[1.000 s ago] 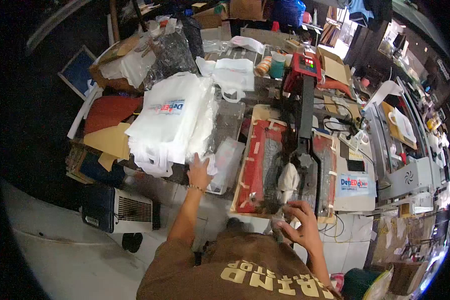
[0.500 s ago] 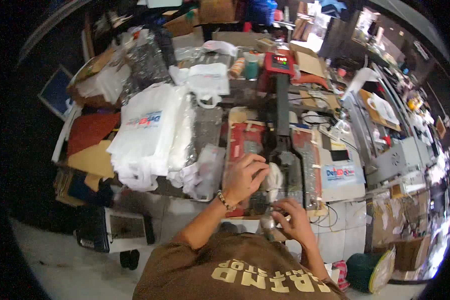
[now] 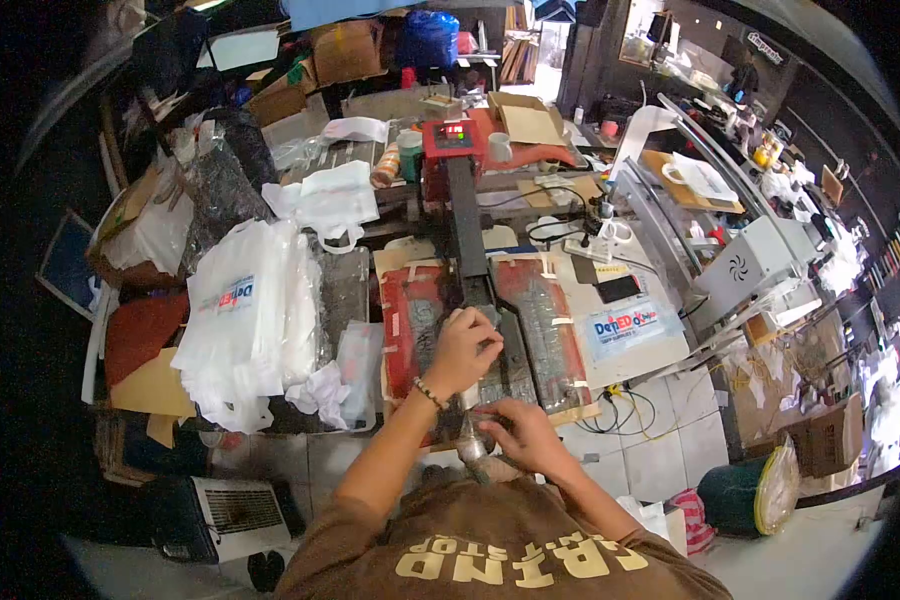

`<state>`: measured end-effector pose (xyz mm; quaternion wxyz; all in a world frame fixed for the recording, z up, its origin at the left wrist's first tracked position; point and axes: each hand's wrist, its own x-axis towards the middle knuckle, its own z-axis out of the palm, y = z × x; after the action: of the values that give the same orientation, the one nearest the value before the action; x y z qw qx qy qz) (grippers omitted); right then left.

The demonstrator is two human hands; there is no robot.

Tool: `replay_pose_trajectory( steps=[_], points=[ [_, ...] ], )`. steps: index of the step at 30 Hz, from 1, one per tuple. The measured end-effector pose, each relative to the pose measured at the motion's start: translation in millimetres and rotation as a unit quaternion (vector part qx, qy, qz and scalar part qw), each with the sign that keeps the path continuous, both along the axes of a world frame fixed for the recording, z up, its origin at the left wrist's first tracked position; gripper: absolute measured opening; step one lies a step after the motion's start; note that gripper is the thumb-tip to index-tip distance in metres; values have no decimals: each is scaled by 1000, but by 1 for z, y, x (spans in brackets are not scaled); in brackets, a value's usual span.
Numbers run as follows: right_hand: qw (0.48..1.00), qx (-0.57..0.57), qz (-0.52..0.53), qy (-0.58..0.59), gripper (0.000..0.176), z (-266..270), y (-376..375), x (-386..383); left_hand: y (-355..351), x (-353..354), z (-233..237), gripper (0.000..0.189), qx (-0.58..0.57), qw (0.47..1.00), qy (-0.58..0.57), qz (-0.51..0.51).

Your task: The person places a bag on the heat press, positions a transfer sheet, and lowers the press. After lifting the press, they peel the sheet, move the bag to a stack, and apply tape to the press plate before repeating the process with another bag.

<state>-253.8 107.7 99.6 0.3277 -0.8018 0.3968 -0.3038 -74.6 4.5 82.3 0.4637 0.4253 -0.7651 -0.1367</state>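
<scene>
My left hand is over the front of a heat press, its fingers bent and drawn together. They cover most of a white piece below them, and what they grip is hidden. Just nearer to me, my right hand has its thumb and fingers curled beside the press's silvery rounded front end; anything between them is too small to make out. The heat press has a dark arm running back to a red control box with a lit display. Red and grey boards lie under it.
A stack of white printed bags lies to the left, another white bag behind it. At right are a black phone, a printed bag, cables and a grey machine box. A green bin stands on the floor.
The view has swung right, so the bench appears further left. My left hand has moved right across the press and its fingers have drawn in, covering the white piece that showed beside it.
</scene>
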Motion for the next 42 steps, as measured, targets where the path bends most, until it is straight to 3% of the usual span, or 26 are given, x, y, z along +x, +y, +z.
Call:
replay_pose_trajectory(
  steps=[5,7,8,13,19,25,27,28,29,31,32,33,35,38,42],
  points=[
    [999,6,-8,32,28,-11,-1,2,3,-3,5,11,0,1000,-1,3],
    [994,89,-33,45,29,-9,1,5,5,-4,6,11,4,1000,0,11],
    [999,20,-13,27,32,-22,-2,2,5,-5,7,8,2,1000,-4,20],
    [999,-7,-16,32,31,-2,2,4,4,-2,5,9,7,1000,-2,18],
    [984,-163,-63,18,19,12,3,-3,2,-2,3,10,10,1000,-4,18],
    [996,-72,4,43,24,23,14,-30,-4,4,9,13,50,998,1,-23],
    [986,-75,127,81,26,21,14,-32,-9,5,10,12,24,994,110,-1],
    [981,-125,127,81,29,11,14,-28,-7,7,12,18,55,990,119,56],
    [982,-123,121,80,29,8,14,-29,-9,6,11,18,56,990,117,50],
    [983,-112,117,81,31,13,14,-29,-15,7,5,27,47,975,106,191],
    [984,-112,114,81,31,12,14,-28,-20,10,-5,47,95,971,96,199],
    [985,-124,102,60,32,11,14,-27,-26,12,-20,47,95,971,95,195],
    [986,-136,89,40,36,9,14,-27,-38,14,-48,64,170,956,128,200],
    [986,-140,83,25,35,7,15,-28,-42,12,-59,72,166,957,125,205],
    [986,-141,84,14,34,7,16,-28,-30,7,-35,66,197,947,126,219]
  ],
)
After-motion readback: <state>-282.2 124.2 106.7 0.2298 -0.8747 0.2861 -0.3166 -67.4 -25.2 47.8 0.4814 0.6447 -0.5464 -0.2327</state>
